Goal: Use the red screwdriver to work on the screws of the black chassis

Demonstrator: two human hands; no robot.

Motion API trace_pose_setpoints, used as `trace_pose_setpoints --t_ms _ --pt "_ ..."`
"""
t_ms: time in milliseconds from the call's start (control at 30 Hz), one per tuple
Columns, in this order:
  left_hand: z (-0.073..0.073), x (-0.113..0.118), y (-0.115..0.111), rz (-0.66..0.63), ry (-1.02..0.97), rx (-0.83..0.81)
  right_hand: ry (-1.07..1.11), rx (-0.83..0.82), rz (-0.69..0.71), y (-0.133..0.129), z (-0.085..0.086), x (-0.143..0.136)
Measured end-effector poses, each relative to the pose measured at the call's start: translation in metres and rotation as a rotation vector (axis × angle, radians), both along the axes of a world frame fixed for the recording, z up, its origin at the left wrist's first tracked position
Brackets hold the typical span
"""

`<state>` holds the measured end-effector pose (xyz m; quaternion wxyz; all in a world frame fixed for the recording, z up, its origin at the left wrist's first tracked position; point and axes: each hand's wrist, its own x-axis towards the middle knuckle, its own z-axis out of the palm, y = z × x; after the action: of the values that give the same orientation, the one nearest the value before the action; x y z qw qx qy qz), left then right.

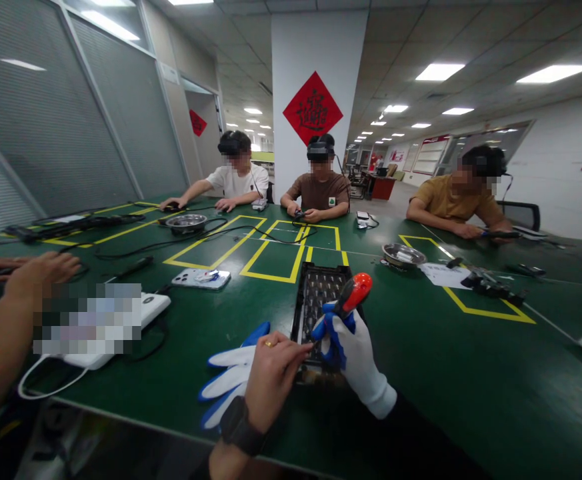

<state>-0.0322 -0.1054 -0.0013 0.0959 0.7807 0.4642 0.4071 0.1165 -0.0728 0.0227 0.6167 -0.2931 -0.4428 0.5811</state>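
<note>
My right hand, in a white and blue glove, is closed around a screwdriver with a red and black handle, butt end up and tilted. Below it lies a black tray-like case with rows of small light metal pieces in it. Wearing a ring and a dark wristwatch, my bare left hand reaches over the case's near left edge. Its fingers are pinched together close to the screwdriver's lower end; what they hold, if anything, is too small to name. A second white and blue glove lies partly beneath my left hand.
To the left are a white power bank-like box, a phone and a neighbour's hands. Metal bowls and black parts lie farther off. Several people sit across the green table, marked with yellow tape.
</note>
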Motion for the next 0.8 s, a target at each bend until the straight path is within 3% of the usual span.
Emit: trace_pose_setpoints --t_ms 167,433,667,800 --pt "-0.0005 0.0005 0.0006 -0.008 -0.014 -0.007 0.040 -0.030 0.089 -0.0009 0.0021 0.0025" --pt "-0.0033 0.0020 0.0012 -0.024 0.005 -0.010 -0.062 -0.010 -0.041 -0.0006 0.0027 0.0007" --pt "-0.0022 0.0023 0.0025 -0.014 0.011 0.003 0.027 0.018 0.063 -0.0024 0.0038 0.0014" --pt "-0.0021 0.0031 0.0023 -0.027 0.029 -0.007 -0.039 0.008 -0.005 -0.0025 0.0017 0.0010"
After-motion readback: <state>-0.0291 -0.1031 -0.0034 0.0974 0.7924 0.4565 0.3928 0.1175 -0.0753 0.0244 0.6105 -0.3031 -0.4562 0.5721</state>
